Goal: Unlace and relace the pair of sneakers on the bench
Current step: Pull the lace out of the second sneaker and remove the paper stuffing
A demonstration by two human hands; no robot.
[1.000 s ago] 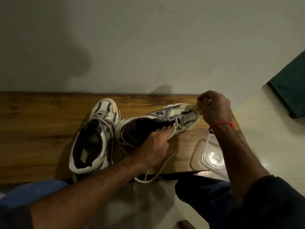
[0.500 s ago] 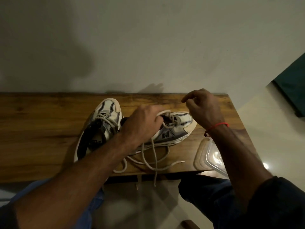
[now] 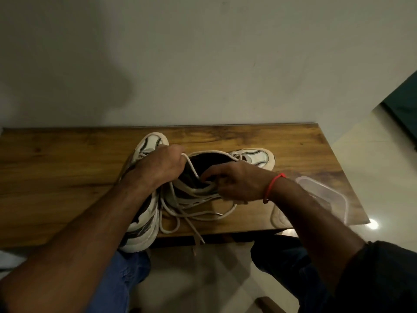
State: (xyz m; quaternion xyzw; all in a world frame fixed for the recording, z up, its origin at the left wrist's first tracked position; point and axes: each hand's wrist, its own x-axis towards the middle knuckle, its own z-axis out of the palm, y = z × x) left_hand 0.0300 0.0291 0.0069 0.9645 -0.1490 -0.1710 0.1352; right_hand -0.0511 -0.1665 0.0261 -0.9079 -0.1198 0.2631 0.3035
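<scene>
Behind the wooden table [image 3: 293, 141] a plain grey wall is rising, and a pale floor is showing at the right. Two white sneakers are lying on the table. The left sneaker [image 3: 140, 224] is pointing away, partly under the left forearm; the right sneaker [image 3: 252, 158] is lying across, with its toe to the right and its dark opening facing up. A clear plastic container [image 3: 325, 195] is standing near the right table edge. The white shoelace [image 3: 198, 213] is trailing in loose loops over the front edge. The left hand [image 3: 162, 166] is closing its fingers around a lace strand at the collar. The right hand [image 3: 237, 184] is pinching the lace near the eyelets. To do this well, I judge each crossing should be pulled out evenly, one eyelet at a time. Compared with half a second ago, the right hand is now down on the laces, no longer lifted above the toe.
</scene>
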